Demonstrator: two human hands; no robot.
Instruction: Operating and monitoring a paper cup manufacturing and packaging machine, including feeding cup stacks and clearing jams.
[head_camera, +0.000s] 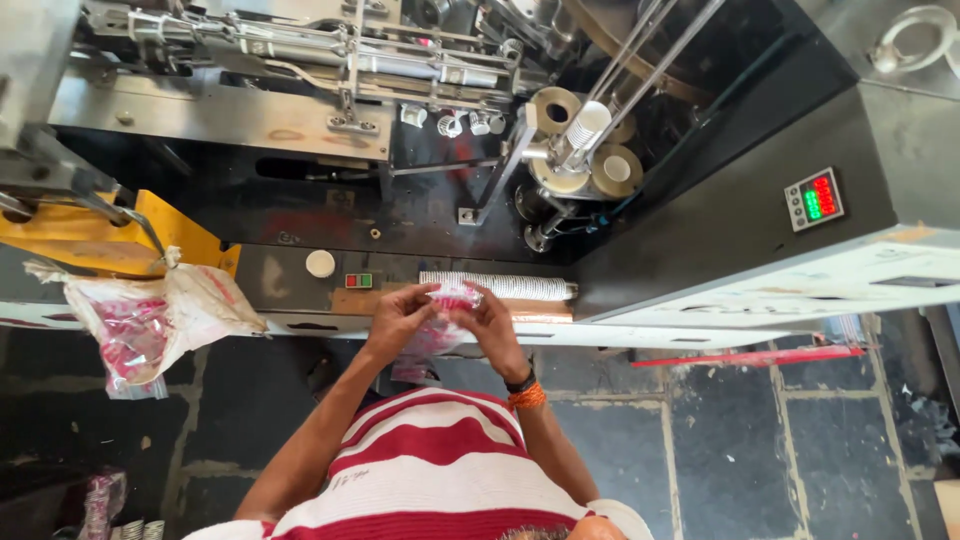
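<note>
A thin clear plastic bag with pink and red print (443, 318) is held in front of the person's chest, at the near edge of the machine's ledge, just below a long white stack of nested paper cups (497, 286) that lies on its side there. The left hand (398, 318) pinches the bag's upper left edge, fingers closed on the film. The right hand (490, 322) pinches the upper right edge in the same manner; its wrist carries a black band and an orange thread band (526, 391). The two hands are close together with the bag's mouth between them, and the rest of the bag hangs down below them.

On the ledge to the left of the cup stack sit a small red and green switch (358, 281) and a round white cap (320, 263). Further left, a crumpled sack of clear plastic holding pink-printed film (150, 318) hangs beside a yellow metal frame (175, 235). Behind the ledge stands the black cup-forming machine, with cream-coloured round moulds (580, 150) around its turret. To the right, a small digital display panel with red and green digits (813, 199) is set in the dark housing. The floor is dark stone tile (770, 450).
</note>
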